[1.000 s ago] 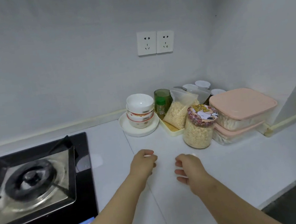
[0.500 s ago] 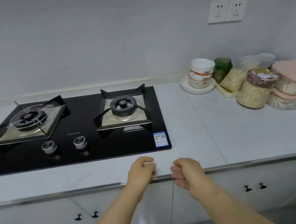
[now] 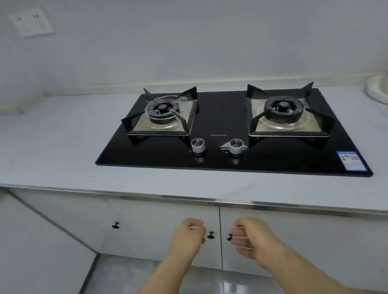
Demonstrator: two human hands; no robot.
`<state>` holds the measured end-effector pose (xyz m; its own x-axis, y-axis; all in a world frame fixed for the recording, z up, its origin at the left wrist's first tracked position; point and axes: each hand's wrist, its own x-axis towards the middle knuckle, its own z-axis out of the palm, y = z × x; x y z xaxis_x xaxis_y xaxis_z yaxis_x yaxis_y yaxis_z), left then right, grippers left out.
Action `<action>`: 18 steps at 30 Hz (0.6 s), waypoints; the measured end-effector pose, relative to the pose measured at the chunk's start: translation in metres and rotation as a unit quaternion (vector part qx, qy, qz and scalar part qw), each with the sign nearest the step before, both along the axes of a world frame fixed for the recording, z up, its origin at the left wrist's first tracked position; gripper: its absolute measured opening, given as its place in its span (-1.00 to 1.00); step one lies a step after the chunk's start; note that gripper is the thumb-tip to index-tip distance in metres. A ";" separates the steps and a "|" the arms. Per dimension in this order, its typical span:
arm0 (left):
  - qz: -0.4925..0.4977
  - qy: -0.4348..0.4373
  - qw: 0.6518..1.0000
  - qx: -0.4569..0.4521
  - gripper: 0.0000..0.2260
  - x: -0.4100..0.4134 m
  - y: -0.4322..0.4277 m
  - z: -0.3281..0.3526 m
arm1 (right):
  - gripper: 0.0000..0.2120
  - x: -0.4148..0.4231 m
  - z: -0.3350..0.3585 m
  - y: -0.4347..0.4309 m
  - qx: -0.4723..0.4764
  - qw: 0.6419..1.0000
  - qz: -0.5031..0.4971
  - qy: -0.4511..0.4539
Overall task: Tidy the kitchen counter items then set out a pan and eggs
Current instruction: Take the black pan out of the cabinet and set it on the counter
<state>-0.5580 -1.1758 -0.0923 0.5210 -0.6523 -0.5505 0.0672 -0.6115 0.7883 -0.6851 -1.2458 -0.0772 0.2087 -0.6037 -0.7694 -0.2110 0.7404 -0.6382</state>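
Observation:
No pan and no eggs are in view. My left hand [image 3: 189, 235] and my right hand [image 3: 251, 236] hover side by side in front of two white cabinet doors under the counter. Both have curled fingers and hold nothing. The left door's small black knob [image 3: 210, 235] shows just right of my left fingertips. Just left of my right fingertips is the right door's knob [image 3: 229, 237]. Neither hand grips a knob. Both doors are closed.
A black two-burner gas hob [image 3: 228, 146] lies in the white counter [image 3: 62, 146] above the doors. Stacked bowls on a white plate [image 3: 382, 98] stand at the far right edge. Another knobbed cabinet door [image 3: 115, 225] is to the left, and grey floor lies below.
The view has swung left and down from the jars and boxes to the hob and cabinets. Both hands have dropped from counter height to the cabinet door knobs, still curled.

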 end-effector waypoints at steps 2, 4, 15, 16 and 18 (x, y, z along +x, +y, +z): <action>0.001 -0.005 1.000 0.010 -0.88 0.031 0.011 -0.009 | -0.77 0.029 -0.011 0.012 0.009 1.000 -0.002 0.005; -0.010 -0.008 1.000 0.029 -0.88 0.053 0.017 -0.021 | -0.79 0.045 -0.022 0.021 0.019 1.000 -0.012 0.014; -0.084 -0.003 0.992 0.099 -0.75 0.069 0.012 -0.105 | -0.86 0.055 -0.091 0.028 0.055 0.992 -0.046 0.108; -0.097 -0.005 0.990 0.102 -0.73 0.068 0.007 -0.111 | -0.87 0.053 -0.099 0.026 0.058 0.991 -0.046 0.115; -0.132 -0.004 0.985 0.113 -0.69 0.062 -0.006 -0.124 | -0.87 0.050 -0.115 0.023 0.063 0.988 -0.049 0.130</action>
<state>-0.4956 -1.1823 -0.2168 0.3540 -0.6269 -0.6940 -0.1234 -0.7669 0.6298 -0.6355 -1.2223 -0.1925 -0.0615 -0.5064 -0.8601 -0.2783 0.8362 -0.4725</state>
